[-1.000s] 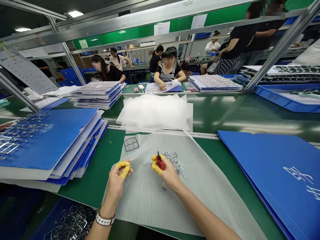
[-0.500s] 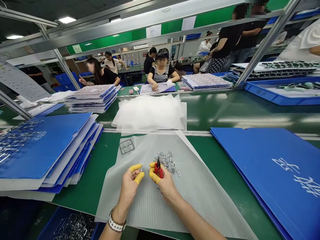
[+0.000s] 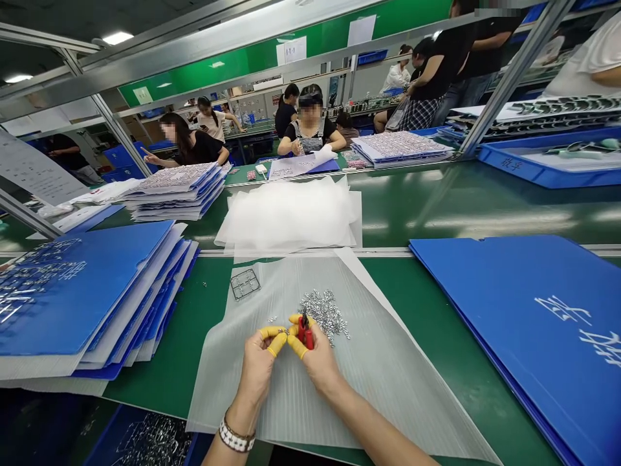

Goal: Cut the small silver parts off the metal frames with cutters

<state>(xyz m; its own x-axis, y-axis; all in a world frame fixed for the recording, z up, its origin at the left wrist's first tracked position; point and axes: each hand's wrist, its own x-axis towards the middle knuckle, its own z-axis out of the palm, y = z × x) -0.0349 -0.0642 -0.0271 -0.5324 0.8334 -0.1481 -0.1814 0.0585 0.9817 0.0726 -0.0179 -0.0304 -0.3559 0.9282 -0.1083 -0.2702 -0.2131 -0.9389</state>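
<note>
My right hand [image 3: 310, 357] is shut on red-handled side cutters [image 3: 305, 330], and yellow finger cots cover its fingertips. My left hand [image 3: 258, 369], also in yellow cots, pinches a small silver metal piece [image 3: 286, 331] against the cutters' tip. A loose heap of small silver metal pieces [image 3: 324, 314] lies just beyond my right hand. All of this rests on a translucent ribbed plastic sheet [image 3: 388, 382]. Farther up the sheet lies a small metal frame [image 3: 245, 283]. The cutters' jaws are hidden by my fingers.
Stacked blue folders holding metal parts [image 3: 82, 298] stand to the left, and a blue folder [image 3: 514, 323] lies to the right. A pile of white foam sheets [image 3: 291, 217] lies ahead on the green bench. Co-workers sit and stand beyond it.
My left hand has moved right and now meets the cutters in my right hand. The view has tilted slightly.
</note>
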